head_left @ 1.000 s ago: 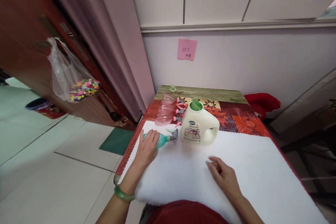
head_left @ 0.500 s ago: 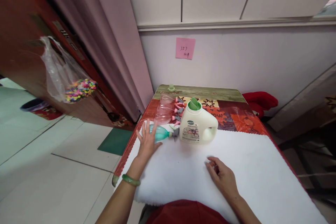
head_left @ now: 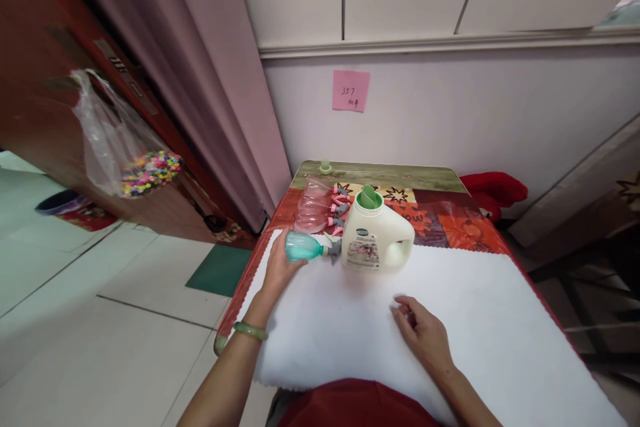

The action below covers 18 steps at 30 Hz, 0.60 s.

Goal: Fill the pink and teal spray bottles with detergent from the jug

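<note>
My left hand (head_left: 278, 265) is wrapped around the base of a small teal spray bottle (head_left: 303, 247) with a grey trigger head, lying on its side on the white cloth (head_left: 470, 320). Just right of it stands a cream detergent jug (head_left: 378, 237) with a green spout. My right hand (head_left: 423, 332) rests on the cloth, fingers loosely curled, holding nothing. Behind the teal bottle lie several clear pink spray bottles (head_left: 320, 208).
The table (head_left: 380, 177) has a red patterned cover, with a small green cap (head_left: 325, 165) at its far edge. A pink sticky note (head_left: 351, 91) hangs on the wall. A plastic bag of coloured beads (head_left: 135, 153) hangs at left; a red object (head_left: 495, 188) lies at right.
My left hand went from lying over the teal spray bottle to gripping its base and lifting that end slightly. My right hand stayed almost still.
</note>
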Tool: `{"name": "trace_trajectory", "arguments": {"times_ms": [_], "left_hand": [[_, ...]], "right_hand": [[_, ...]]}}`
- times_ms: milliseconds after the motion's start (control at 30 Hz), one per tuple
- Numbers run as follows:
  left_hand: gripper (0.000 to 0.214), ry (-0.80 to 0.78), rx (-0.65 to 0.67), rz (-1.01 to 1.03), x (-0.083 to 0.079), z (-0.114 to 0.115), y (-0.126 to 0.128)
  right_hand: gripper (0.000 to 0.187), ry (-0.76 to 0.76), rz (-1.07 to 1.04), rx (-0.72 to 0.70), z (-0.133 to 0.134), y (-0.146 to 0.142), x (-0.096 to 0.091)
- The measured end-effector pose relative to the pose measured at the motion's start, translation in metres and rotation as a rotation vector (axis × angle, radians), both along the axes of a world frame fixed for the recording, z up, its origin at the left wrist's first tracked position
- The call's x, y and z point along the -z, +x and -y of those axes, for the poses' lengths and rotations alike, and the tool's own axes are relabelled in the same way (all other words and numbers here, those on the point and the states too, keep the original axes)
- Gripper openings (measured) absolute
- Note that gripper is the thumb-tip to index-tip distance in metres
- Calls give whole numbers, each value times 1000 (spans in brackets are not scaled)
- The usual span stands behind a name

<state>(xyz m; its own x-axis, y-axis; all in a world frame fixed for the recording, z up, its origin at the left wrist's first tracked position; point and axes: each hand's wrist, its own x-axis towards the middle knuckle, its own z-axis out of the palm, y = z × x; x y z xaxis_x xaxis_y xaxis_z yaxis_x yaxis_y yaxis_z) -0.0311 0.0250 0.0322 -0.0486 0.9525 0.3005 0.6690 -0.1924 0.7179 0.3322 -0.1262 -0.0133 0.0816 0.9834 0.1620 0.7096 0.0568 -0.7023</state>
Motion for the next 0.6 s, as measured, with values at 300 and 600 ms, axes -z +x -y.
{"name": "trace_trajectory", "arguments": {"times_ms": [300,600], "left_hand": [[101,-8,23,72,3,-25,4],[93,-1,34,132,1,-43,16]], "right_hand": [[29,2,2,-5,-1,1,3],[30,22,0,0,-1,0,2]]}}
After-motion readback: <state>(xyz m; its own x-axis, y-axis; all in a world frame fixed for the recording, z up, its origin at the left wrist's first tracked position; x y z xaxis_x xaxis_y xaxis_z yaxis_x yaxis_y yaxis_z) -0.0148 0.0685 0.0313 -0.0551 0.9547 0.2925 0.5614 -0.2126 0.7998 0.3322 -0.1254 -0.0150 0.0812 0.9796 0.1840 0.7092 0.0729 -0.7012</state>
